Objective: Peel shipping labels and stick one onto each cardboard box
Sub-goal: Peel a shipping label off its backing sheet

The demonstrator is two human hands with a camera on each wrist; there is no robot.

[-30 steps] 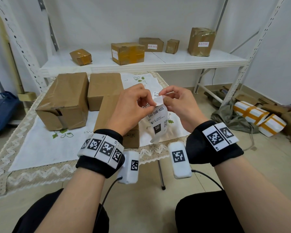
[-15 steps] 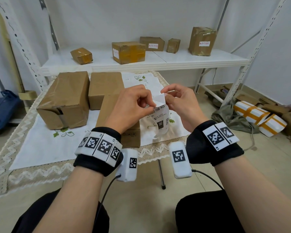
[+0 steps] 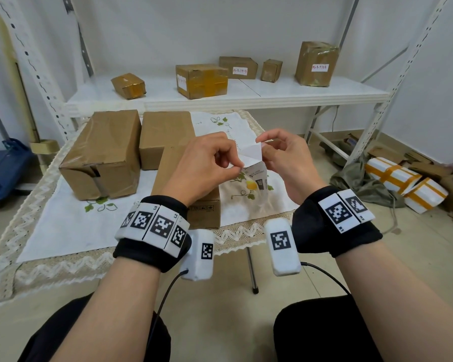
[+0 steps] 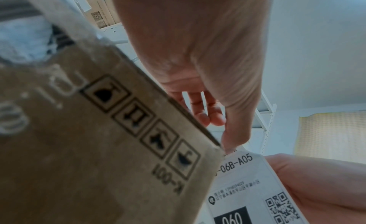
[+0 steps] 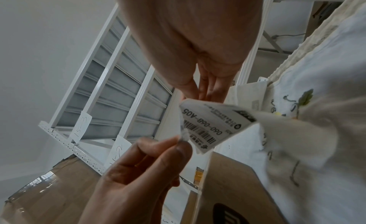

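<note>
In the head view, at frame centre, the left hand (image 3: 207, 165) and right hand (image 3: 285, 158) each pinch the shipping label (image 3: 251, 155), held in the air above the tablecloth (image 3: 63, 226); its print is mostly hidden behind the fingers. The left hand covers part of the nearest cardboard box (image 3: 204, 212).

The left wrist view shows "06B-A05" and a QR code on the label (image 4: 247, 188), cut off at the bottom edge.

The right wrist view alone shows the barcode (image 5: 200, 133) and a peeled corner between the left fingertips (image 5: 182, 142).
</note>
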